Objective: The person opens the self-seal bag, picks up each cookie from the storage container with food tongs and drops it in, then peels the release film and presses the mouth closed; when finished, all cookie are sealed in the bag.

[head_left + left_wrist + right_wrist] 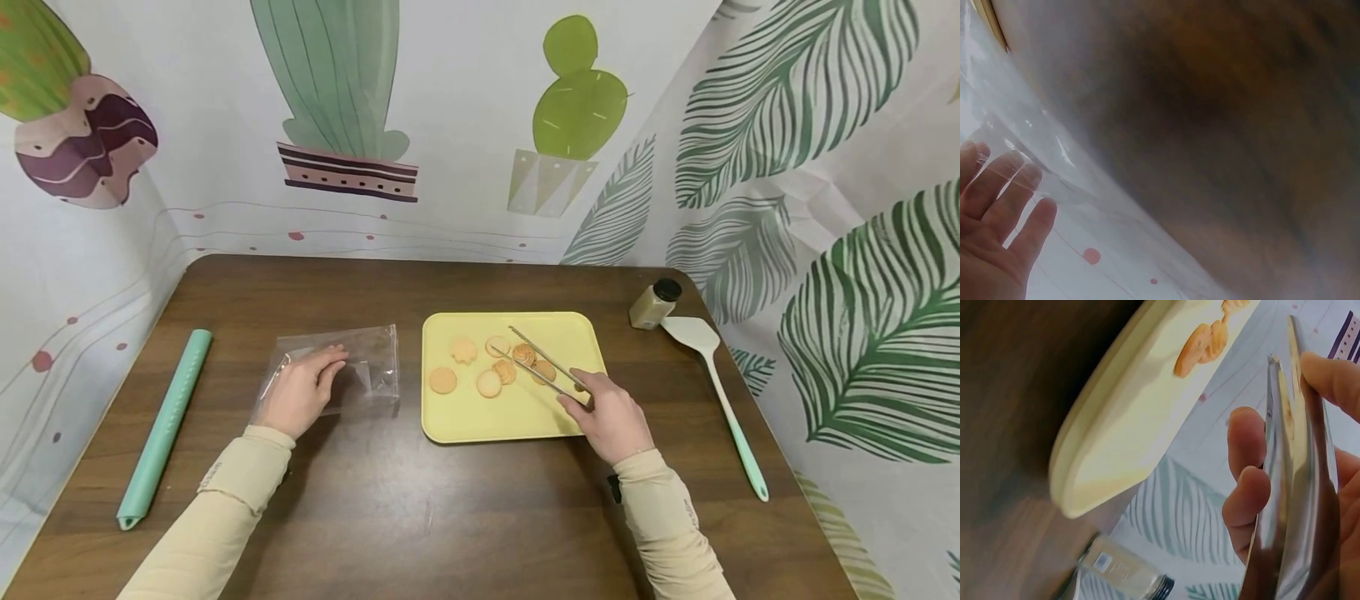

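My left hand [302,390] is over a clear plastic bag [375,362], thumb and fingertips close together on its film. In the left wrist view, the bag's film [1054,147] crosses the fingertips. My right hand [611,417] holds metal tongs [536,346] between thumb and fingers. The tongs' arms stand apart above a yellow tray [510,423] and overlap several cookies. A ridged cookie [524,355] shows between the arms; a round cookie [442,381] and a flower-shaped cookie [463,350] lie toward the tray's left. In the right wrist view the tongs [1297,462] stand beside the tray.
A green ribbed tube [165,425] lies at the table's left. At the right, a jar with a black lid [654,305] stands near the back, beside a spatula with a white head and green handle [723,392]. A patterned cloth [457,125] hangs behind the table [427,533].
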The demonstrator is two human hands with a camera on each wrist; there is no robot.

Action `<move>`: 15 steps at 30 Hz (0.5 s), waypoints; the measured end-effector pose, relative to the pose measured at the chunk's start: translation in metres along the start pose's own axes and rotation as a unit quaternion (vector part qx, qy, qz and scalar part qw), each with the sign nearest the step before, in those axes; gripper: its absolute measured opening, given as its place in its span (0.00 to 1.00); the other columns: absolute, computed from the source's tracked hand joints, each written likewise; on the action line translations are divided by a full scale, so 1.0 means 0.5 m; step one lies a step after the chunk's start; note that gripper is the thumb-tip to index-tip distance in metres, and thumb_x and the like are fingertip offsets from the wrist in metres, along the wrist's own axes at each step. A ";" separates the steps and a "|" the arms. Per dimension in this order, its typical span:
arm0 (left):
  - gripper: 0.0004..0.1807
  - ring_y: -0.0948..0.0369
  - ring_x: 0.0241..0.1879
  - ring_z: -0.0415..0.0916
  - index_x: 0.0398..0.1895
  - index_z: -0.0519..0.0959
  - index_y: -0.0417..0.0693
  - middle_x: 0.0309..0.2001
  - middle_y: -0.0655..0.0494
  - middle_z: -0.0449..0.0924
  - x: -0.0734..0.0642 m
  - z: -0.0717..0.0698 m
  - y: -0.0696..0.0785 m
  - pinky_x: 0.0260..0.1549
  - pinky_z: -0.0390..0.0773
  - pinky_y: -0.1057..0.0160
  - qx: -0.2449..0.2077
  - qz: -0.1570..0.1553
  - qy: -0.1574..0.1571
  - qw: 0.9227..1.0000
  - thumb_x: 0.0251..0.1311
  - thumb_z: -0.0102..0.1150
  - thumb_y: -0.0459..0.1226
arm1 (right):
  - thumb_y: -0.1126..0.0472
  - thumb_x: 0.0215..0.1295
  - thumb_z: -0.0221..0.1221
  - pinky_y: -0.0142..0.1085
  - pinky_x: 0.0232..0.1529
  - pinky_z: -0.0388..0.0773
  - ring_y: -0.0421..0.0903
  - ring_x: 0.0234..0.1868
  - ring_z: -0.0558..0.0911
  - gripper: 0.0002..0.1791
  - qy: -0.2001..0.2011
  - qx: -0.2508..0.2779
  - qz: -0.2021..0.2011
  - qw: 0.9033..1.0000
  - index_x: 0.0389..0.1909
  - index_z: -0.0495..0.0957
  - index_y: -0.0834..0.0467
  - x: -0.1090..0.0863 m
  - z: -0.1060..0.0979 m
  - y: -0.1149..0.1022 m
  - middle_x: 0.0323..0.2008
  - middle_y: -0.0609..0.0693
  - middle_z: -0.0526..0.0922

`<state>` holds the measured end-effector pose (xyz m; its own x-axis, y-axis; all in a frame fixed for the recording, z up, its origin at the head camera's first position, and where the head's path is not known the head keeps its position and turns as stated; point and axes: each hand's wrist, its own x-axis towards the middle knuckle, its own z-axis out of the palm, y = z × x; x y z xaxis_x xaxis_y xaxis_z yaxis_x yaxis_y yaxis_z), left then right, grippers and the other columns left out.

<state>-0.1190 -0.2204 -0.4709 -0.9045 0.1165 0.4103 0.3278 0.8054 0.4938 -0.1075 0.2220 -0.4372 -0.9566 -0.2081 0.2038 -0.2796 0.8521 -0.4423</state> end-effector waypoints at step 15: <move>0.11 0.44 0.49 0.80 0.48 0.84 0.40 0.50 0.45 0.83 -0.001 -0.005 0.001 0.42 0.77 0.40 0.014 -0.014 0.011 1.000 0.64 0.61 0.33 | 0.50 0.61 0.67 0.41 0.21 0.75 0.43 0.23 0.76 0.25 -0.034 -0.032 -0.050 0.998 0.56 0.80 0.58 0.030 0.029 -0.043 0.38 0.54 0.82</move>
<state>-0.1177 -0.2217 -0.4689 -0.9073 0.0808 0.4127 0.2938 0.8239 0.4846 -0.1168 0.1934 -0.4372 -0.9282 -0.3234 0.1841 -0.3700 0.8543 -0.3649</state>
